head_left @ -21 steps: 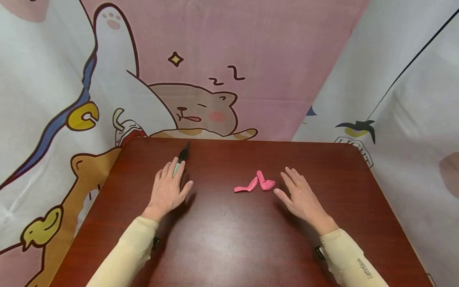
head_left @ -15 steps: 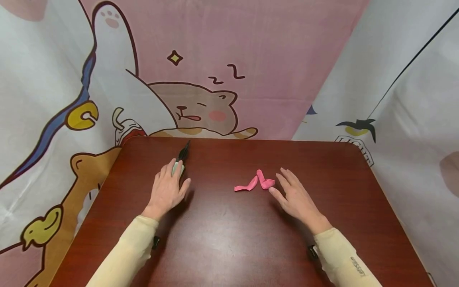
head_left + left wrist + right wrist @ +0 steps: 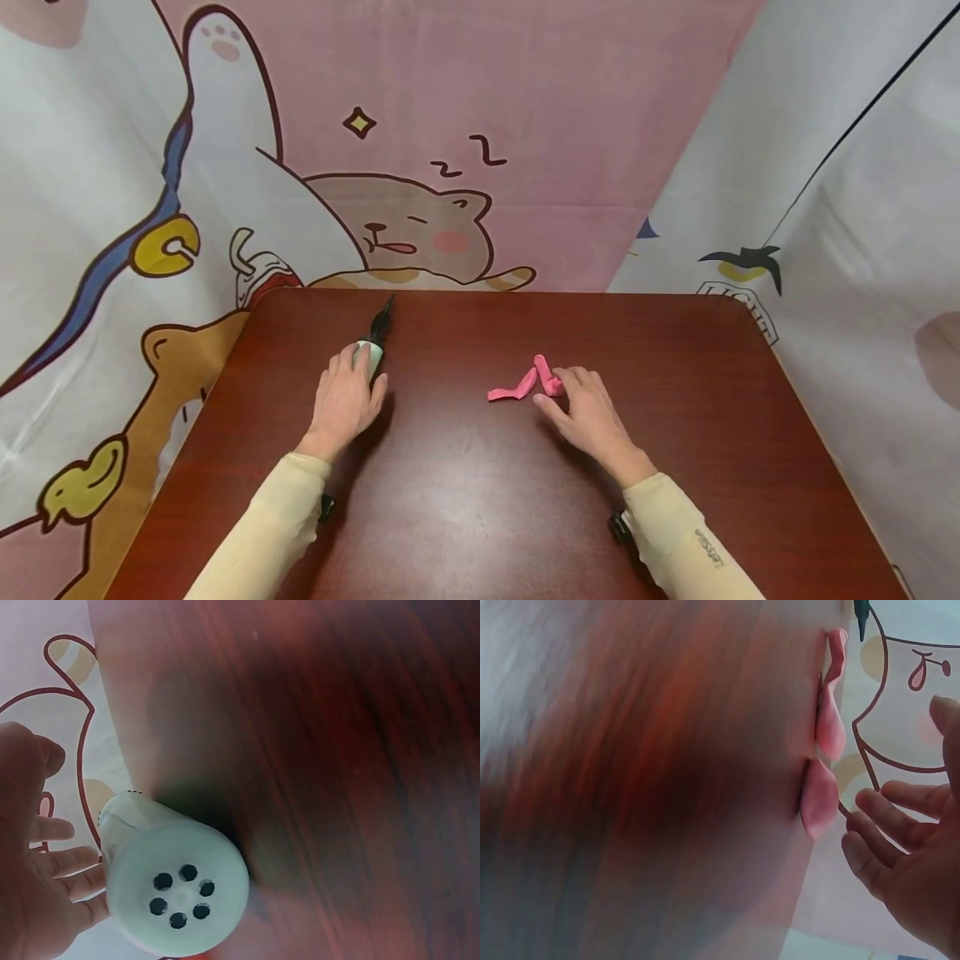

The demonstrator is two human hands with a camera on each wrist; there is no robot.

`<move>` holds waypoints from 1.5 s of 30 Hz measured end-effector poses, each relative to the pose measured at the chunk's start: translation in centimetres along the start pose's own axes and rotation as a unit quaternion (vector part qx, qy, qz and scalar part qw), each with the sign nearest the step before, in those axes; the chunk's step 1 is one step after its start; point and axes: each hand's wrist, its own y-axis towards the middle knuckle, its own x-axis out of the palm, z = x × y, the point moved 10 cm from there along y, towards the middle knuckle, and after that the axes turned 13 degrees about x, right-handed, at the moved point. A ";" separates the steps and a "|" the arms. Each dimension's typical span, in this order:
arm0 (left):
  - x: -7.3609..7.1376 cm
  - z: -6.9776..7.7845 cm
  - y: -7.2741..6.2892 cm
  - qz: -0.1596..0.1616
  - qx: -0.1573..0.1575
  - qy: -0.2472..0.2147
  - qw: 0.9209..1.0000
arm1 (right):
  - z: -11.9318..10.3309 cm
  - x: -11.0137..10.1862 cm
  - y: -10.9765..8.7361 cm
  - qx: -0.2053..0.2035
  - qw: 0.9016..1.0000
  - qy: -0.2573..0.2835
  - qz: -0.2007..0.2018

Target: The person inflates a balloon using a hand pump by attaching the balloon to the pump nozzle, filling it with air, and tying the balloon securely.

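Reaching step, nothing gripped
Left hand at pump, contact unclear, right hand by balloons, both half-spread; next should need closing

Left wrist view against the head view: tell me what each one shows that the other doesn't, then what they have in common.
Only the left wrist view shows the round end of the pale green pump, with its ring of six dark holes.

Only the head view shows the black nozzle, the left pink balloon, the right pink balloon, the right hand and the cream sleeves.

Both show the left hand, part of the pump's pale body, the table and the printed cloth.
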 end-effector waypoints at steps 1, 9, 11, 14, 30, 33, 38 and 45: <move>0.1 -0.1 0.0 0.000 -0.002 0.000 1.000 | -0.1 0.3 0.0 0.005 1.000 0.002 -0.005; 0.4 -0.7 -0.2 -0.009 -0.020 0.001 1.000 | -0.6 2.7 0.6 0.048 0.998 0.006 -0.047; 0.5 -0.9 -0.2 -0.010 -0.024 0.000 1.000 | -0.6 3.2 0.8 0.060 0.997 0.008 -0.055; 0.7 -1.1 -0.3 -0.012 -0.032 -0.002 0.999 | -0.8 3.7 1.1 0.073 0.996 0.006 -0.054; 1.3 -2.2 -0.2 -0.008 -0.075 0.004 0.997 | -0.8 5.0 2.6 0.155 0.986 -0.063 -0.021; 1.5 -2.4 -0.1 -0.008 -0.080 0.012 0.997 | -0.9 5.3 2.8 0.151 0.986 -0.072 -0.015; 2.1 -2.9 -0.1 -0.029 -0.101 0.011 0.994 | -1.4 5.4 2.9 0.125 0.989 -0.081 0.014; 2.6 -3.4 0.0 -0.044 -0.117 -0.001 0.992 | -1.6 5.4 2.9 0.120 0.990 -0.072 0.023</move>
